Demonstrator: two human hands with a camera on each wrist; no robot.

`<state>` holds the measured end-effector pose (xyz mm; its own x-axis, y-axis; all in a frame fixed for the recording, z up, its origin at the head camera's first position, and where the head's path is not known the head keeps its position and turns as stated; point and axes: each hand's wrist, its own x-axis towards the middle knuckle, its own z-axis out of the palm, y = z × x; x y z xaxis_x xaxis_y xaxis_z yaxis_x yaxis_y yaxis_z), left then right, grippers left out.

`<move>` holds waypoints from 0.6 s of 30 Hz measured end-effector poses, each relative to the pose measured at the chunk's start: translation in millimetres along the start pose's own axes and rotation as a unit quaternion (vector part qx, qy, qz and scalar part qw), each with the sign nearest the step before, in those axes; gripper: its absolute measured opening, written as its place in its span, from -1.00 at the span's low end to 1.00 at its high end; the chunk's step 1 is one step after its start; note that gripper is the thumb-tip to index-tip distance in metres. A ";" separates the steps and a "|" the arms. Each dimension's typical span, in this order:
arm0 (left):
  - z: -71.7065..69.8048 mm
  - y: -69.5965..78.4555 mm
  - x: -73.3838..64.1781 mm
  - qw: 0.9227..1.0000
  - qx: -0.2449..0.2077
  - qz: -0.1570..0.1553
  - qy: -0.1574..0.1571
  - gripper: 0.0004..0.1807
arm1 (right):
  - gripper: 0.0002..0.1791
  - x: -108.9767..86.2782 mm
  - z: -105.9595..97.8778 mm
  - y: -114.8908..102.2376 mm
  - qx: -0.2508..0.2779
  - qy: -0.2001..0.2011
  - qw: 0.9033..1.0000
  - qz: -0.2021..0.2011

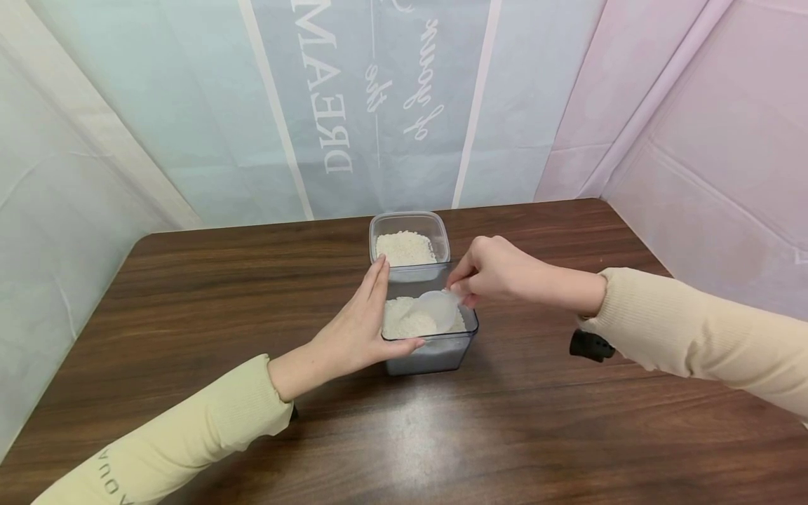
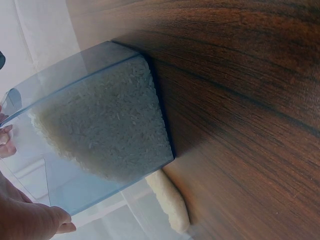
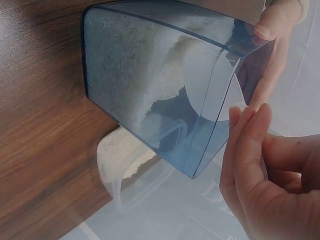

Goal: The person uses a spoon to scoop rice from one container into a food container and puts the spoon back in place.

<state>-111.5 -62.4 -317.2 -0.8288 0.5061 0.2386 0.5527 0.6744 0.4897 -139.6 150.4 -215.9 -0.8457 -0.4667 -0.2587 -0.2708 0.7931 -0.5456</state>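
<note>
A grey-tinted clear plastic container [image 1: 429, 355] partly filled with white rice [image 2: 112, 122] stands on the table. My left hand [image 1: 356, 326] holds it at its left side, fingers stretched along the side and thumb on the near rim. Inside, a translucent white scoop [image 1: 444, 308] lies tilted at the rice, with some rice in its bowl. The right hand [image 1: 495, 270] pinches the scoop's handle between thumb and fingers above the right rim; the fingers mostly hide the handle. Through the container wall, the scoop's round bowl [image 3: 207, 82] shows in the right wrist view.
Directly behind stands a smaller clear plastic box [image 1: 381, 224], also holding rice. Both stand on a dark wood table [image 1: 252, 301]. Pale printed cloth [image 1: 404, 105] hangs behind the table's far edge, with more cloth at both sides.
</note>
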 end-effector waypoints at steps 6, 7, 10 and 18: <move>0.9 -0.6 -0.2 1.000 -0.006 -0.002 -0.007 0.22 | -0.83 3.6 4.9 0.5 0.001 -0.001 1.000 -0.005; 1.1 -0.7 -0.1 1.000 -0.006 -0.002 -0.008 0.22 | -0.83 4.3 6.1 0.4 -0.003 -0.001 1.000 -0.004; 1.2 -0.4 0.1 1.000 -0.008 -0.002 -0.008 0.22 | -0.82 6.8 8.6 0.4 -0.013 -0.001 1.000 -0.008; 0.7 -0.3 0.0 1.000 -0.005 -0.005 -0.007 0.22 | -0.82 10.4 11.2 -0.7 -0.015 0.001 1.000 -0.009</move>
<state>-111.6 -62.2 -317.9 -0.8331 0.5070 0.2212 0.5431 0.6740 0.5007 -143.1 140.7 -227.1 -0.8416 -0.4803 -0.2470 -0.3001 0.7961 -0.5255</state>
